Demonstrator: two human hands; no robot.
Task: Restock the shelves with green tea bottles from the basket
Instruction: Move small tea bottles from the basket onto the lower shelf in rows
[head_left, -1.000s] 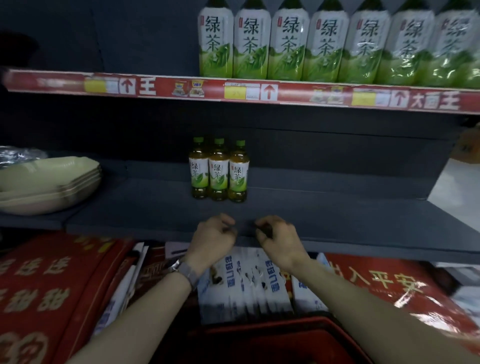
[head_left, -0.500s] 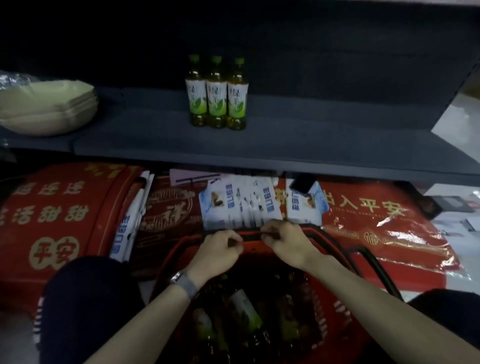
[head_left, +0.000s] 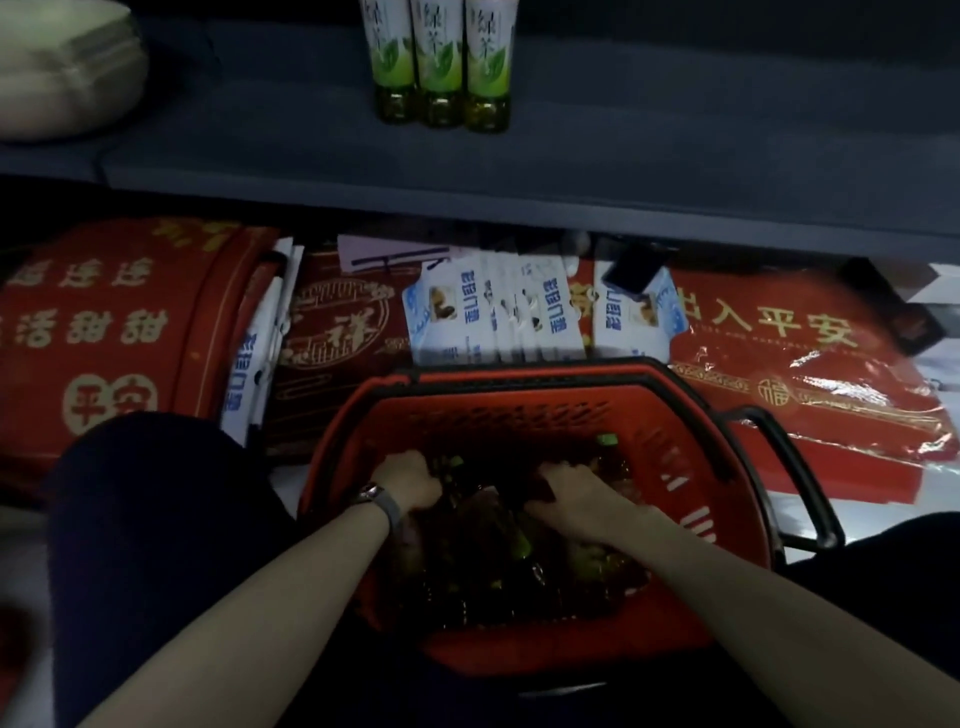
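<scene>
Lowered since half a second ago: both hands, then pinched at the near rim, are now sunk inside the basket. Left fingers (head_left: 422, 472) are seen curled downward, knuckles up, beside a green cap; whether a bottle is actually gripped cannot be told in the dim light. Right fingers (head_left: 551, 494) are laid close together across a dark bottle, tips hidden, so that grip cannot be told either. The left hand (head_left: 408, 483) carries a wristwatch (head_left: 375, 494) at the wrist; the right hand (head_left: 579, 501) is set well apart from it, toward the far side of the load. The loose bottles (head_left: 522, 545) are heaped lying down in the red basket (head_left: 680, 467), which is stood on the floor in front of the shelf (head_left: 649, 156). On that shelf the three shelved bottles (head_left: 439, 67) are stood upright, touching in a row, with much bare board beside them. Pale dishes (head_left: 62, 78) are stacked at the shelf's left end. Red mats (head_left: 789, 343) and white packets (head_left: 498, 317) are stowed beneath. Judged step: a fresh pick-up is being begun, probably one bottle per hand. Restocking is judged to be at an early stage.
</scene>
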